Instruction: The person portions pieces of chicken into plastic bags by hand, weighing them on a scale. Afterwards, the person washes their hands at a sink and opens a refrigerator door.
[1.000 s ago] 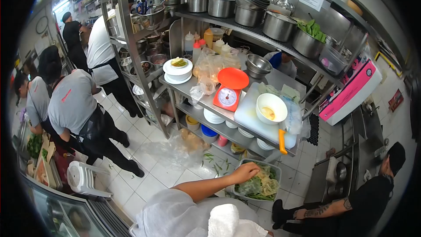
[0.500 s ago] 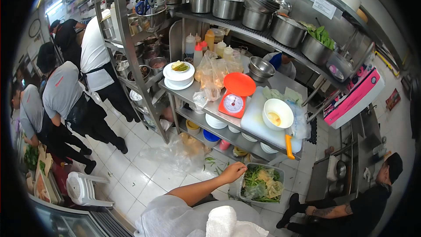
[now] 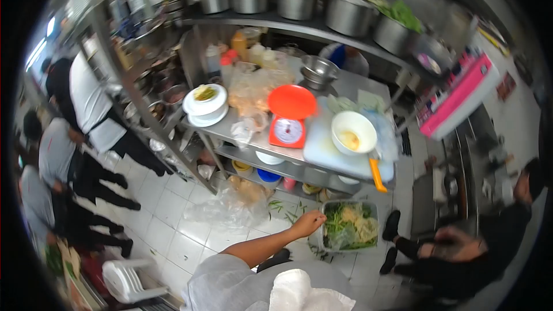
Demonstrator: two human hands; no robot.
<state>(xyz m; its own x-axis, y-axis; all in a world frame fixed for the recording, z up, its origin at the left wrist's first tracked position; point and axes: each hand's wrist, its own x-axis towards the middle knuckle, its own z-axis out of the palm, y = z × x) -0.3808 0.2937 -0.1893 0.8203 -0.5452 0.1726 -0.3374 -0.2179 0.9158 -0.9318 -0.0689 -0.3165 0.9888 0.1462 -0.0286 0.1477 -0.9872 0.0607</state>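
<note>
My left hand is closed at the near-left rim of a clear plastic tub, low beside the worktable. Its fingers look curled over the tub's edge. Inside the tub lie green leaves and stalks, with pale crumpled scraps among them. My right hand is out of view. On the table above, a white bowl with some yellowish food in it stands on a white cutting board. An orange-handled tool juts past the board's front edge. Left of the board sits a red kitchen scale.
Stacked white dishes and plastic bags rest on the steel table. Pots line the shelf above. A clear bag and leaf scraps litter the floor. A person in black is at right; others work at left.
The view has swung, shifting the table and shelves leftward and up. My left hand stays at the tub's rim. The person at right has shifted an arm, now blurred.
</note>
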